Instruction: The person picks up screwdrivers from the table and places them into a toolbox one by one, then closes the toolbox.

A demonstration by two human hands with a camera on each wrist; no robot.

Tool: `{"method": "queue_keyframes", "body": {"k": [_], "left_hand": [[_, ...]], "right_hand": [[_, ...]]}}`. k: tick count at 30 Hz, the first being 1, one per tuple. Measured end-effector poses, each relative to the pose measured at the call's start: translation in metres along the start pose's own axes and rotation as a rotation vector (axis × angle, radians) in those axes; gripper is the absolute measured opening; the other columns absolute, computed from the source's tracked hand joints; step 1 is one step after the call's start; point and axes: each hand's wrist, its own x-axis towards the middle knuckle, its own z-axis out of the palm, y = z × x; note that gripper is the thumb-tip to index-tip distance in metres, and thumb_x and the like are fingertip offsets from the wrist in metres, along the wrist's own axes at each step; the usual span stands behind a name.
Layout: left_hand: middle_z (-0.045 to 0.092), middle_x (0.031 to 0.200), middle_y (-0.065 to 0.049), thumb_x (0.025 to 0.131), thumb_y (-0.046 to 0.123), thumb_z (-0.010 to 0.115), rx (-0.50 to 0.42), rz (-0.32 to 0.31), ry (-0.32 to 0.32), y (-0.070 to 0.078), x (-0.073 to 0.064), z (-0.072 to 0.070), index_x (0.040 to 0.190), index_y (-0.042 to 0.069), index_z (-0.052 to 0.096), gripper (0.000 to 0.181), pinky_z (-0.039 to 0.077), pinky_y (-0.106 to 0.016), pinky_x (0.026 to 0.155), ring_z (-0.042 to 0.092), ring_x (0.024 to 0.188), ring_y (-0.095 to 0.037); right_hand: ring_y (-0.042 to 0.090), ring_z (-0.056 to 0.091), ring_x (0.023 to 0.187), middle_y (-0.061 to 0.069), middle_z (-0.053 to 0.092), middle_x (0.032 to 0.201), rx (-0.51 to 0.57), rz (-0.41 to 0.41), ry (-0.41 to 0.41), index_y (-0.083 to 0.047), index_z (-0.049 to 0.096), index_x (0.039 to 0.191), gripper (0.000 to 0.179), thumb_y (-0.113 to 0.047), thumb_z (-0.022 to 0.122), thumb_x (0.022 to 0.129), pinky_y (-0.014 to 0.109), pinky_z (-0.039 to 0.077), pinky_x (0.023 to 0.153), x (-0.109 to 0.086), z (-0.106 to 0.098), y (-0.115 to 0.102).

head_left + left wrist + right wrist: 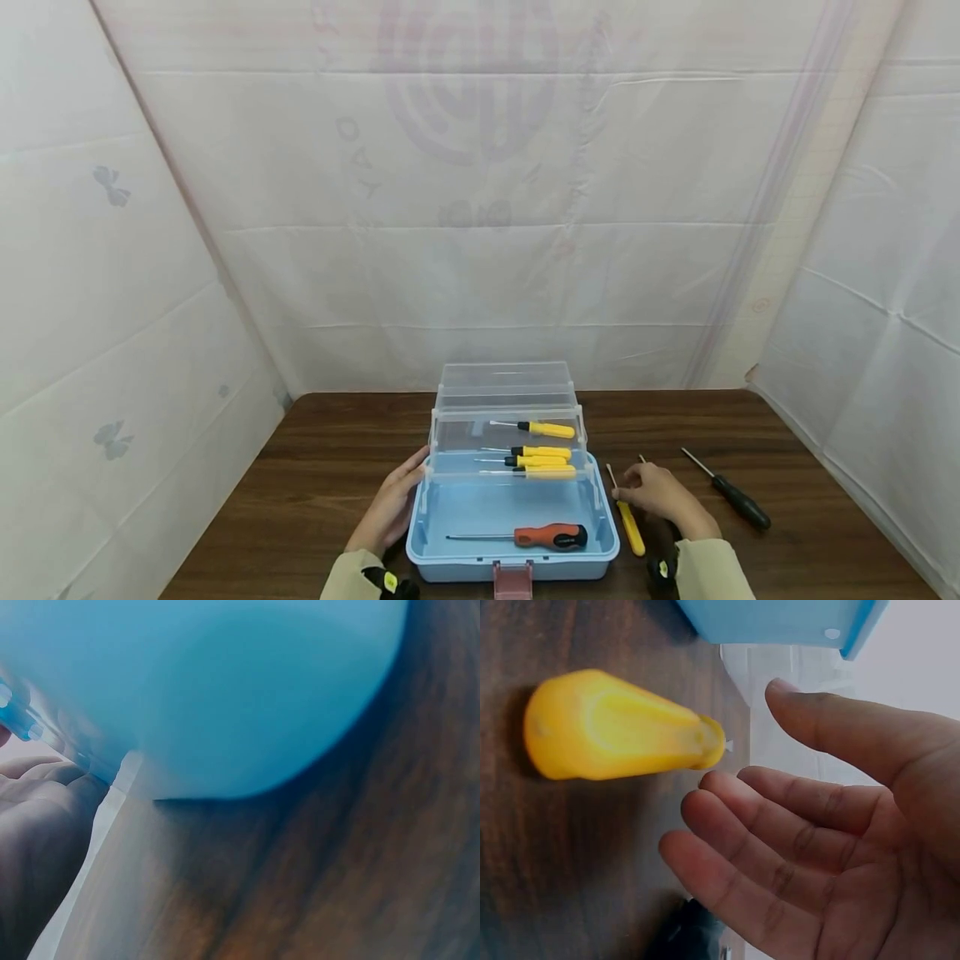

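My left hand (393, 500) rests against the left side of a blue toolbox (512, 570), fingertips by the raised clear tray; the left wrist view shows the blue wall (262, 697) close up. Just right of the box, my right hand (663, 497) hovers over a yellow-handled screwdriver (632, 529). Its thumb is near the screwdriver's shaft. In the right wrist view the fingers (780, 855) are loosely bent, thumb apart, with the yellow handle (622, 727) beyond their tips. A metal tip (642, 458) pokes out past the right hand; the rest of that tool is largely hidden.
An orange-and-black screwdriver (551, 537) lies in the box bottom. Several yellow screwdrivers (551, 430) lie in the clear compartments above. Farther right on the wooden table (330, 467) is a black screwdriver (738, 500). The pink latch (513, 582) hangs at the box front.
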Motion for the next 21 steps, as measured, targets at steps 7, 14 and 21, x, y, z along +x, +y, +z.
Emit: {"method": "queue_keyframes", "body": {"k": [7,14,21], "left_hand": [[0.008,0.159,-0.026,0.102,0.019,0.038,-0.009,-0.012,-0.005,-0.0003,-0.001,0.0,0.153,0.001,0.014,0.059,0.021,-0.057,0.115,0.015,0.145,-0.044],[0.009,0.159,-0.026,0.102,0.021,0.04,-0.014,-0.008,0.002,-0.0013,0.0002,-0.0007,0.153,0.001,0.014,0.06,0.021,-0.056,0.115,0.016,0.145,-0.043],[0.01,0.159,-0.025,0.102,0.023,0.04,0.004,0.002,0.002,-0.0014,-0.0001,-0.0011,0.153,0.003,0.015,0.06,0.023,-0.055,0.115,0.017,0.145,-0.043]], "right_hand": [[0.021,0.063,0.081,0.016,0.063,0.1,0.022,0.043,-0.045,0.009,0.057,0.116,0.048,-0.024,0.073,0.084,0.038,0.059,0.064,-0.0003,0.0055,0.0046],[0.019,0.06,0.075,0.013,0.059,0.089,0.035,0.048,-0.03,0.009,0.057,0.112,0.049,-0.02,0.077,0.079,0.037,0.059,0.062,-0.0014,0.0098,0.0067],[0.019,0.061,0.073,0.013,0.059,0.089,0.049,0.054,-0.02,0.01,0.059,0.107,0.043,-0.014,0.078,0.077,0.037,0.059,0.062,-0.002,0.0097,0.0074]]}}
